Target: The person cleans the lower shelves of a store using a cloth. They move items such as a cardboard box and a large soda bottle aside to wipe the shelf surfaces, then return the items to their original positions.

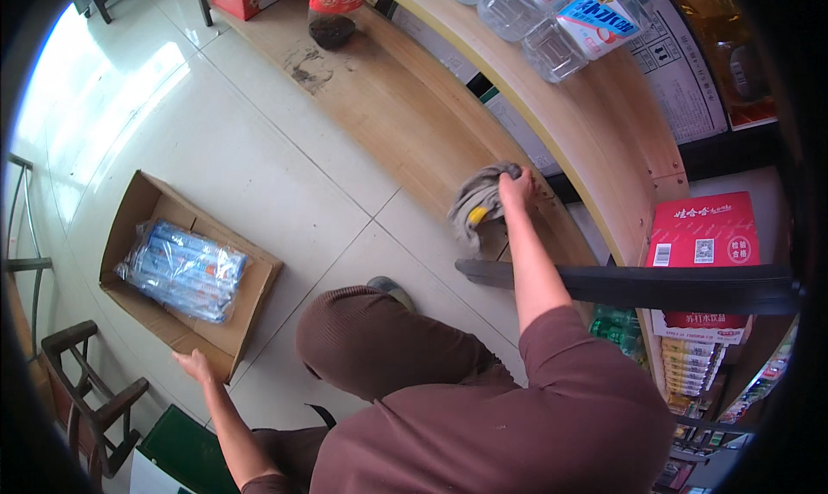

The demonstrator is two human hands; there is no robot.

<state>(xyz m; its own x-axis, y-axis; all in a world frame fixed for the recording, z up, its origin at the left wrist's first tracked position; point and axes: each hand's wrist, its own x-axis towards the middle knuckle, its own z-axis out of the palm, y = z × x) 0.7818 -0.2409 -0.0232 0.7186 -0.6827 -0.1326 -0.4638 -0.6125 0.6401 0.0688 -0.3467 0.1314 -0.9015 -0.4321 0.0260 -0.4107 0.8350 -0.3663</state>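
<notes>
My right hand grips a grey cloth with a yellow patch, which lies against the low wooden shelf. Dark smudges mark that board farther up, beside a cola bottle with a red label and some dark liquid in it. Near the lower edge of an open cardboard box is my left hand, holding nothing, its fingers partly extended; whether it touches the box I cannot tell. Inside the box lie blue packages in clear plastic wrap.
Clear drink bottles stand on the upper shelf. A black bar crosses near my right arm, in front of a red carton. Dark metal-and-wood stool frames and a green box or board are at lower left.
</notes>
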